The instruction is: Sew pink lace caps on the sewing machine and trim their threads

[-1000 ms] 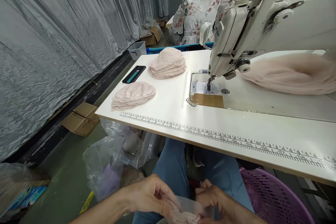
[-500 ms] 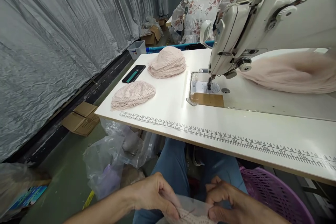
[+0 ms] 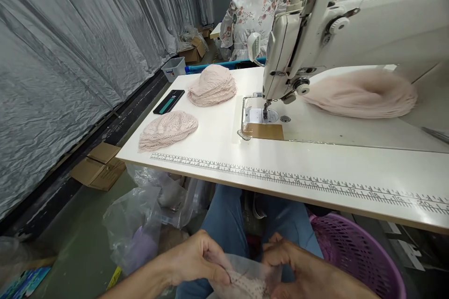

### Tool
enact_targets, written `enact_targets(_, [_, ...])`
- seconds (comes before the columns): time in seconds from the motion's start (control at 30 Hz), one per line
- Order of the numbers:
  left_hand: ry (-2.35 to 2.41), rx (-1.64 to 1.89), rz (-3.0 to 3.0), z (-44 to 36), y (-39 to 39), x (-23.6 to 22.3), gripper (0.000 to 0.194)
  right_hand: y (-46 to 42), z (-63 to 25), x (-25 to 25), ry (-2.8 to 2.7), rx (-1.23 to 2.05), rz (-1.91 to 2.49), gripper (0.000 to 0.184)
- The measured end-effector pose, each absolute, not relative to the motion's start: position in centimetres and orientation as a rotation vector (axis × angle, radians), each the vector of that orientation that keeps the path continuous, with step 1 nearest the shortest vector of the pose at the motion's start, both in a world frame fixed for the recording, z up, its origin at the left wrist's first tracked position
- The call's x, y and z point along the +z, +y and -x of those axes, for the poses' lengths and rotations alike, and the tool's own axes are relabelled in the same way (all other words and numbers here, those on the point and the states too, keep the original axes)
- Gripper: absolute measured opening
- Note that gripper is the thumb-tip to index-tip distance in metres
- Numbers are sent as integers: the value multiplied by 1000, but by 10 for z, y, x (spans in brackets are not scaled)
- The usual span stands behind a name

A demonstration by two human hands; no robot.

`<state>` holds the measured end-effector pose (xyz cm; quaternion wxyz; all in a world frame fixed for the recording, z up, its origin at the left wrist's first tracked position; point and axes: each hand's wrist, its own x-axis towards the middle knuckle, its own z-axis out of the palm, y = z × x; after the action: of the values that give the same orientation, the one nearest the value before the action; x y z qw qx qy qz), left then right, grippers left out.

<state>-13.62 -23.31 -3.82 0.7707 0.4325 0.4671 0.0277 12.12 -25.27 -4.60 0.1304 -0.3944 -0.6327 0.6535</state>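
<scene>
The left hand [image 3: 201,259] pinches the left side of a sheer, lacy cloth [image 3: 245,280]; the right hand [image 3: 293,264] grasps its right side. The cloth is over the lap [image 3: 222,219], nearer than the worktop [image 3: 210,142], where a sewing machine [image 3: 286,51] stands at right.

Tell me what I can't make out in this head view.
In the head view:
Lace fabric: lower part cut off by the bottom edge.
Left hand: some fingers hidden behind the hand itself.
Purple basket: partly hidden by the tabletop.
Sewing machine: right end cut off by the right edge.
Dark slab: marking too small to read.
</scene>
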Motion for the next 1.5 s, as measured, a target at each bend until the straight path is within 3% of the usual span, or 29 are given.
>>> enact_targets(0.17, [1070,110,-913,136,-234,-38,49,-257,-116,-56,-1797,1867,1205,36])
enact_targets(0.43, [922,31,-1000,144,-232,-42,40,-253,-117,-57,-1830,1952,1041,57])
enact_targets(0.7, [900,34,-967,136,-232,-44,42,-251,-127,-50,-1905,1993,1045,42])
enact_targets(1.13, [920,11,-995,126,-224,-35,47,-258,-117,-55,-1900,1874,1073,32])
enact_targets(1.33, [888,16,-953,123,-228,-40,53,-252,-116,-47,-2017,1846,999,16])
enact_targets(1.4, [881,18,-949,122,-228,-41,54,-251,-110,-47,-2033,1799,1008,16])
enact_targets(1.5, [895,24,-982,125,-226,-40,56,-252,-107,-56,-1983,1702,962,29])
